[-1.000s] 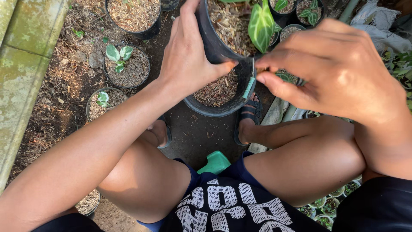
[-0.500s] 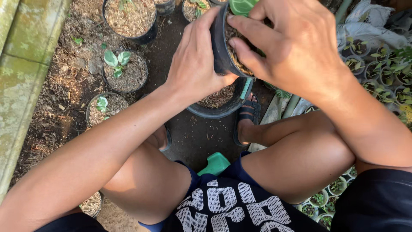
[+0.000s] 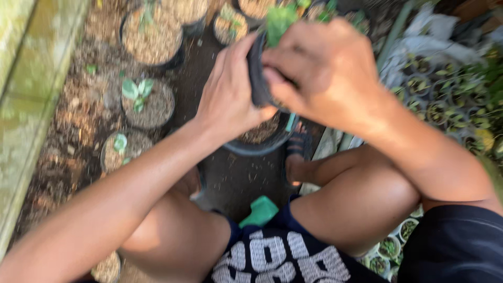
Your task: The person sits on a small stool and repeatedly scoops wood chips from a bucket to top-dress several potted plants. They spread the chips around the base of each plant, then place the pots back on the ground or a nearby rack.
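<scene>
Crowded nursery ground, perhaps hemmed hands (image 3: 293, 84)

Sunlit dirt ground (image 3: 68, 157), mossy curb (image 3: 31, 89)

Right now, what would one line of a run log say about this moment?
left hand: grips small black plastic pot | right hand: over pot top | green seedling: in pot | below: large black tub

Left hand (image 3: 230, 99) grips side of small black pot (image 3: 257, 73); right hand (image 3: 327, 73) clasps pot from other side, fingers over rim. Green leaf (image 3: 280, 21) rises above pot. Larger black pot (image 3: 259, 141) of soil sits directly below. Seedling pots (image 3: 146, 105) stand on ground at left; tray of tiny pots (image 3: 435, 99) at right. View blurred
</scene>
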